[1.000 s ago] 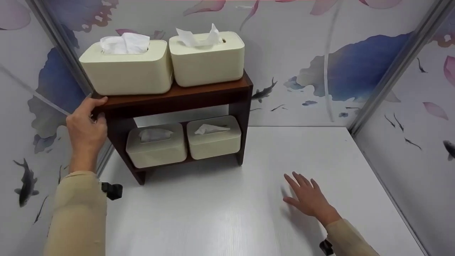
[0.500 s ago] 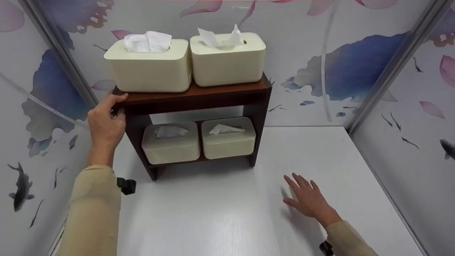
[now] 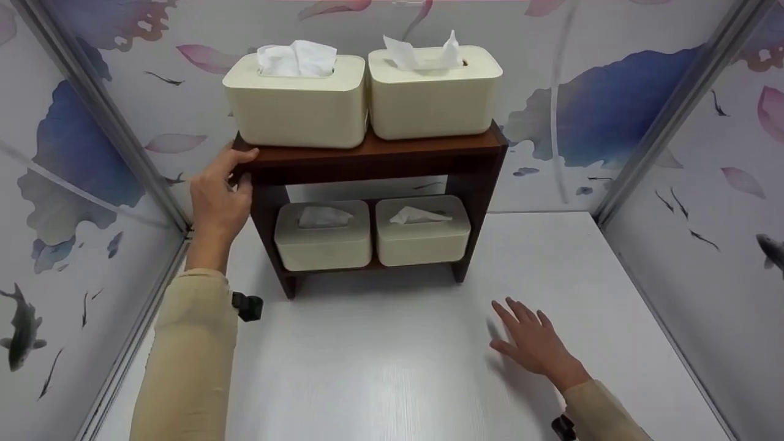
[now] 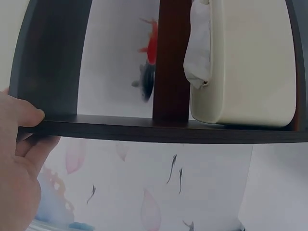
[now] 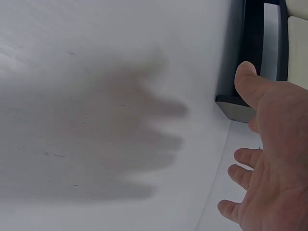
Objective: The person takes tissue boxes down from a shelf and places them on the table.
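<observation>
Rack [image 3: 380, 165] was pinched at its upper left corner

The dark wooden rack stood on the white worktop [image 3: 367, 361], its long axis running crosswise, turned slightly so that its left end came nearer the front. The left grip [image 3: 220, 196] was the nearer one: it touched the rack, with fingers and thumb curled round the upper left corner. Nearly the whole rack therefore lay to the right of that grip, reaching away from it along the long axis, and no hand braced the right end.

The right grip [image 3: 530, 340] was well apart, over the worktop in front of the rack and beyond its right end, with fingers spread and holding nothing. From there the rack lay ahead and to the left. Whether that palm touched the worktop could not be told.

On the rack's top stood an upper left tissue box [image 3: 300, 116], just beside the pinching grip, and an upper right tissue box [image 3: 435, 104]. Beneath them, inside the rack, sat a lower left tissue box [image 3: 323, 245] and a lower right tissue box [image 3: 424, 242].
</observation>
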Tool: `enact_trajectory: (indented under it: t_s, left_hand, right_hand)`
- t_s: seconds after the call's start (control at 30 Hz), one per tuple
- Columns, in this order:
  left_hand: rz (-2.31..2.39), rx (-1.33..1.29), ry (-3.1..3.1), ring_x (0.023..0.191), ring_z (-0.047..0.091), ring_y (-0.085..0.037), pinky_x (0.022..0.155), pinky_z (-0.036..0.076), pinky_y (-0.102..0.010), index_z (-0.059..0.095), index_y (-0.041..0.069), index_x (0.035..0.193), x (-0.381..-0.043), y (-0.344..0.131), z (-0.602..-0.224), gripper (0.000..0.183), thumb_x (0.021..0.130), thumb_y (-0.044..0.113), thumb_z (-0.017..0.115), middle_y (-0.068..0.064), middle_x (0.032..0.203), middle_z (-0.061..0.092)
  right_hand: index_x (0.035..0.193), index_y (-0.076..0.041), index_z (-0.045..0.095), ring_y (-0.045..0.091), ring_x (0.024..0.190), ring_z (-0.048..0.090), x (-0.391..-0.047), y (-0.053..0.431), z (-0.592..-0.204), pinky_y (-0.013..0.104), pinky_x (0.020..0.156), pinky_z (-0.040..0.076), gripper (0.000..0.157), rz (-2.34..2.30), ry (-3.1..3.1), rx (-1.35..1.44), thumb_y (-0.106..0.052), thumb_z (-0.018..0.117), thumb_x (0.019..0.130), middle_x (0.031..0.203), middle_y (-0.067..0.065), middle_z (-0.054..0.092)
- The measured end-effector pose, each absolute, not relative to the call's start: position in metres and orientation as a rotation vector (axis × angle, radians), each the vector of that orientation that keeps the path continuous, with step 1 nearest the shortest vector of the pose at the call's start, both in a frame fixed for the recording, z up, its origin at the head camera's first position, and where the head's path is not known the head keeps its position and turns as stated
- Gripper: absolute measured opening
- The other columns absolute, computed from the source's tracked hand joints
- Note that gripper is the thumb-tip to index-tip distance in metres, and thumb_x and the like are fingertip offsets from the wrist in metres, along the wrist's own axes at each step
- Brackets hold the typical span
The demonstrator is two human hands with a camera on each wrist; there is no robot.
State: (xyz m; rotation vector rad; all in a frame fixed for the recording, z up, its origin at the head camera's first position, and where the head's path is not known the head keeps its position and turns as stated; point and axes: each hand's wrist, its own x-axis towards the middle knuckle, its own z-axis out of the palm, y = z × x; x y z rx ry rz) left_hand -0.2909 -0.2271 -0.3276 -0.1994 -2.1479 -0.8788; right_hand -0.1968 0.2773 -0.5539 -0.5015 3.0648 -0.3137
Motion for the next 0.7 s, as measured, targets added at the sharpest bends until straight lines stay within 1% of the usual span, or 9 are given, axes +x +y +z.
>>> enact_trajectory:
  t_s: [0.03, 0.1, 0.17, 0.23, 0.33, 0.47, 0.6, 0.7]
  left_hand:
    - [-0.884, -0.206, -2.147, 0.097, 0.065, -0.019, 0.068, 0.04, -0.019, 0.073, 0.012, 0.111, -0.292, -0.224, -0.327, 0.034, 0.087, -0.006, 0.057, 0.002, 0.118, 0.072]
    - [-0.893, -0.218, -2.143, 0.11, 0.066, -0.019, 0.073, 0.048, -0.025, 0.073, 0.012, 0.111, -0.294, -0.218, -0.327, 0.034, 0.087, -0.006, 0.058, 0.0, 0.119, 0.072]
    - [-0.896, -0.237, -2.137, 0.117, 0.063, -0.022, 0.077, 0.054, -0.034, 0.073, 0.012, 0.112, -0.294, -0.211, -0.328, 0.034, 0.087, -0.006, 0.058, -0.005, 0.122, 0.07]
    - [-0.9, -0.263, -2.137, 0.12, 0.062, -0.024, 0.079, 0.056, -0.039, 0.073, 0.012, 0.113, -0.294, -0.205, -0.328, 0.036, 0.087, -0.006, 0.057, -0.008, 0.125, 0.068]
    - [-0.91, -0.303, -2.133, 0.119, 0.062, -0.025, 0.082, 0.058, -0.042, 0.072, 0.013, 0.115, -0.292, -0.197, -0.329, 0.038, 0.086, -0.007, 0.057, -0.012, 0.131, 0.064]
    - [-0.914, -0.329, -2.127, 0.122, 0.06, -0.026, 0.087, 0.058, -0.042, 0.072, 0.013, 0.116, -0.289, -0.189, -0.331, 0.039, 0.086, -0.008, 0.058, -0.013, 0.134, 0.062]
    - [-0.906, -0.336, -2.133, 0.127, 0.057, -0.027, 0.096, 0.054, -0.042, 0.071, 0.013, 0.117, -0.288, -0.184, -0.333, 0.039, 0.087, -0.008, 0.057, -0.013, 0.137, 0.06]
    - [-0.907, -0.332, -2.132, 0.128, 0.056, -0.027, 0.098, 0.053, -0.042, 0.071, 0.013, 0.118, -0.288, -0.183, -0.334, 0.04, 0.088, -0.008, 0.057, -0.013, 0.138, 0.059]
  right_hand:
    - [0.151, -0.012, 0.035, 0.042, 0.14, 0.037, -0.197, 0.278, -0.554, 0.069, 0.108, 0.03, 0.073, -0.315, 3.063, -0.5, -0.043, 0.063, 0.091, 0.153, 0.023, 0.037]
    - [0.151, -0.012, 0.034, 0.042, 0.14, 0.037, -0.197, 0.28, -0.554, 0.069, 0.109, 0.029, 0.072, -0.327, 3.056, -0.493, -0.042, 0.063, 0.092, 0.153, 0.023, 0.036]
    - [0.151, -0.012, 0.034, 0.042, 0.14, 0.036, -0.197, 0.281, -0.554, 0.069, 0.109, 0.029, 0.072, -0.329, 3.053, -0.485, -0.042, 0.062, 0.092, 0.154, 0.023, 0.036]
    - [0.151, -0.012, 0.035, 0.042, 0.14, 0.037, -0.197, 0.283, -0.553, 0.069, 0.109, 0.029, 0.071, -0.329, 3.06, -0.479, -0.041, 0.062, 0.092, 0.153, 0.023, 0.036]
    - [0.15, -0.011, 0.037, 0.043, 0.139, 0.038, -0.197, 0.286, -0.552, 0.068, 0.109, 0.03, 0.07, -0.336, 3.075, -0.483, -0.041, 0.062, 0.092, 0.153, 0.023, 0.037]
    - [0.149, -0.01, 0.038, 0.043, 0.139, 0.038, -0.197, 0.29, -0.551, 0.068, 0.108, 0.03, 0.07, -0.342, 3.086, -0.488, -0.041, 0.062, 0.092, 0.152, 0.024, 0.038]
    - [0.149, -0.01, 0.038, 0.043, 0.139, 0.037, -0.196, 0.293, -0.548, 0.069, 0.109, 0.029, 0.069, -0.344, 3.084, -0.476, -0.042, 0.062, 0.092, 0.152, 0.024, 0.037]
    - [0.149, -0.009, 0.038, 0.044, 0.139, 0.037, -0.196, 0.294, -0.546, 0.069, 0.109, 0.029, 0.069, -0.346, 3.085, -0.473, -0.041, 0.061, 0.093, 0.152, 0.024, 0.037]
